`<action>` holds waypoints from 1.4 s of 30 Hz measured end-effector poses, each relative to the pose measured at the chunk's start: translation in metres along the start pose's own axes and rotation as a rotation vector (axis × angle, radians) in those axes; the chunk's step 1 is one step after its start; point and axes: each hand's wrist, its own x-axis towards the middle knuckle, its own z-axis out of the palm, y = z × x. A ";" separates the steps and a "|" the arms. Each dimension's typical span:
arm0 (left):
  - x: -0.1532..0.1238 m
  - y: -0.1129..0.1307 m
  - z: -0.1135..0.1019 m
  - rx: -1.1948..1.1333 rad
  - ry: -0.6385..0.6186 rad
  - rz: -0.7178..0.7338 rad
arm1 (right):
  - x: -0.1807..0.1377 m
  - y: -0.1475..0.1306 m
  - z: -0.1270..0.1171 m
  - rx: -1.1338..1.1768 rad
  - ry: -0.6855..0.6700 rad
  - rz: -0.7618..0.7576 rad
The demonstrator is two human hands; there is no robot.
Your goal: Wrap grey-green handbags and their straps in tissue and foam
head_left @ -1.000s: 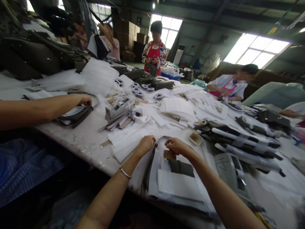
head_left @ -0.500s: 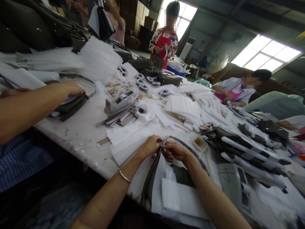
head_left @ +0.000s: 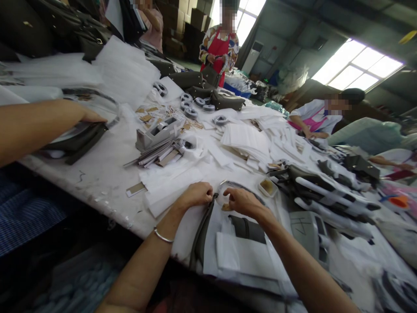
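Note:
An olive-green handbag (head_left: pixel 249 229) lies at the table's front edge, with white foam sheet (head_left: pixel 247 256) and clear film over it. Its wrapped handle (head_left: pixel 224 184) arches beyond the bag onto the table. My left hand (head_left: pixel 197 194) is closed at the bag's upper left corner, fingertips pinched at the edge by the handle's end. Over the handle loop hovers my right hand (head_left: pixel 243 201), its index finger and thumb apart, nothing seen between them. Just below those fingers is a small brown tag (head_left: pixel 226 207).
Left of me, a co-worker's arm (head_left: pixel 48 126) rests on another dark bag (head_left: pixel 81 141). Ahead are a tape dispenser (head_left: pixel 159 132), tape rolls (head_left: pixel 190 113) and foam sheets (head_left: pixel 246 141). To the right stand a small dish (head_left: pixel 267 187), another dispenser (head_left: pixel 308 234) and wrapped bags (head_left: pixel 325 191).
My right hand has come away from the handle's end, its fingers spreading. My left hand has shifted slightly left and stays closed by the bag's corner. The view has shifted a little.

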 end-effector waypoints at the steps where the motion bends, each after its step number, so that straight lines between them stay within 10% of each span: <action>1: -0.001 -0.002 -0.002 -0.036 -0.031 0.017 | -0.005 -0.002 -0.003 -0.085 0.011 0.004; 21: 0.008 -0.007 0.003 -0.757 0.161 -0.146 | -0.003 -0.009 0.014 1.442 -0.296 0.004; 42: 0.001 0.004 0.000 -0.590 0.381 -0.037 | 0.034 -0.033 0.024 0.473 0.256 0.078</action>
